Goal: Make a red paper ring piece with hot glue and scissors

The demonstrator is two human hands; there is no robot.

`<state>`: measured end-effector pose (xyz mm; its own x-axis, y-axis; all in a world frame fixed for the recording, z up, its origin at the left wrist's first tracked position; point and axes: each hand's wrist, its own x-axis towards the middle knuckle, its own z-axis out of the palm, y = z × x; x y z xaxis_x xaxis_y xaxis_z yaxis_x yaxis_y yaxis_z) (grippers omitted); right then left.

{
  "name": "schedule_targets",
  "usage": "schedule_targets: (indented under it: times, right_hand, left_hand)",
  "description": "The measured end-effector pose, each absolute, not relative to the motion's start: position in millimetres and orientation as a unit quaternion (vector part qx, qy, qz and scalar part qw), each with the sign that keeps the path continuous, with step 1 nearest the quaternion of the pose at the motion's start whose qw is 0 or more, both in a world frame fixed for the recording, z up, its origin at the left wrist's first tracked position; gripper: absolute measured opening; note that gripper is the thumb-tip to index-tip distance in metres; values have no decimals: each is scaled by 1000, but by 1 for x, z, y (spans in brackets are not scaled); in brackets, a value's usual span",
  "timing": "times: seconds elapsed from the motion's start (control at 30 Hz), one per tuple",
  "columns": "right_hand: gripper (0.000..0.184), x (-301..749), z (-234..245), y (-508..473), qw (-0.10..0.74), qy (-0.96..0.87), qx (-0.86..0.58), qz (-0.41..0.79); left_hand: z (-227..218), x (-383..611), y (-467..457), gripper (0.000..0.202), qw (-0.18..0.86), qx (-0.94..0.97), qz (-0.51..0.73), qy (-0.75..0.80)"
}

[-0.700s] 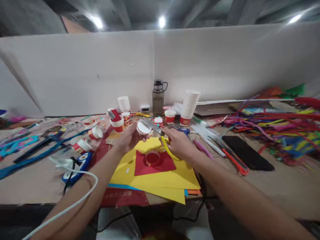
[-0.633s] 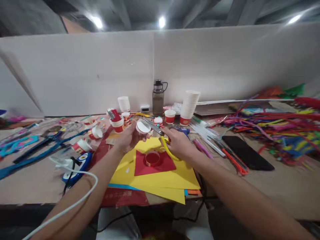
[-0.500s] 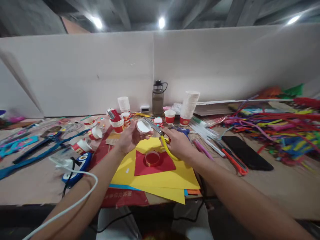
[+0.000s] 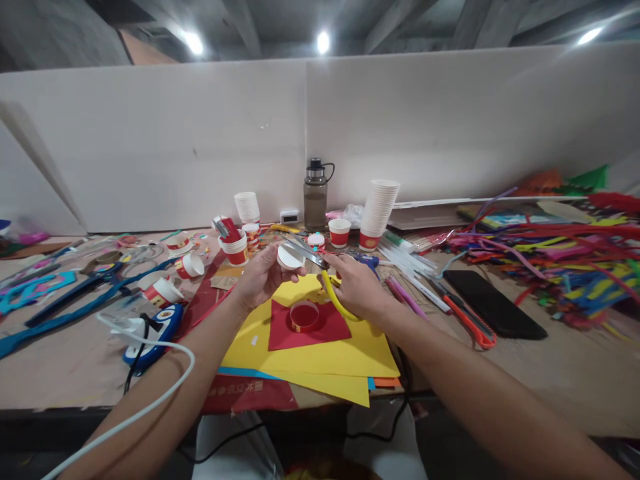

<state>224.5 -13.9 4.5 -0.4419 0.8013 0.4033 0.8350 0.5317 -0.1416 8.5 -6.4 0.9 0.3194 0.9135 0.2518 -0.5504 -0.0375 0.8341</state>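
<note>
My left hand (image 4: 260, 277) grips a cut-down paper cup (image 4: 290, 257), its white round face tipped toward me. My right hand (image 4: 356, 280) is closed around yellow-handled scissors (image 4: 330, 293), whose metal blades lie against the cup's edge. Below both hands, a red ring cut from a paper cup (image 4: 305, 319) rests on a piece of red paper (image 4: 330, 331). Under that lie yellow sheets (image 4: 300, 363), fanned slightly.
Behind stand a water bottle (image 4: 315, 197), a tall stack of paper cups (image 4: 379, 217) and a red-and-white cup (image 4: 339, 233). To the right lie a phone (image 4: 493, 303), a utility knife (image 4: 470, 323) and a heap of pipe cleaners (image 4: 560, 247). A blue power strip (image 4: 155, 343) sits left.
The cut-down cup in my left hand has turned and shifted slightly right, its white face now looking narrower. The scissors stay at its edge.
</note>
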Motion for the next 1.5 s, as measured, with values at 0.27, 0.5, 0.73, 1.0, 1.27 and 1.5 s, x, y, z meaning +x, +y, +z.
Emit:
schedule_targets:
  times: [0.27,0.5,0.73,1.0,1.27,1.5]
  right_hand:
    - [44,225,3,-13,217,-857,-464,-46]
    - [41,224,0,-12,221,-851,-475,-42]
    - [42,226,-2,-13,226,-847,-479,-54]
    - [45,226,0,-15,216,-846,-484,-52]
    - [47,225,3,-17,211,-847,-486,-39]
    - [46,224,2,-16,206,-846,-491,-44]
  left_hand:
    - [2,5,-4,41,666,457,549,217]
    - [4,7,-3,44,672,432,558,226]
    - [2,8,-4,32,652,451,573,209]
    - [3,8,-7,37,659,460,546,235]
    - [5,4,-4,38,669,432,553,245]
    - [7,7,-5,44,665,431,559,242]
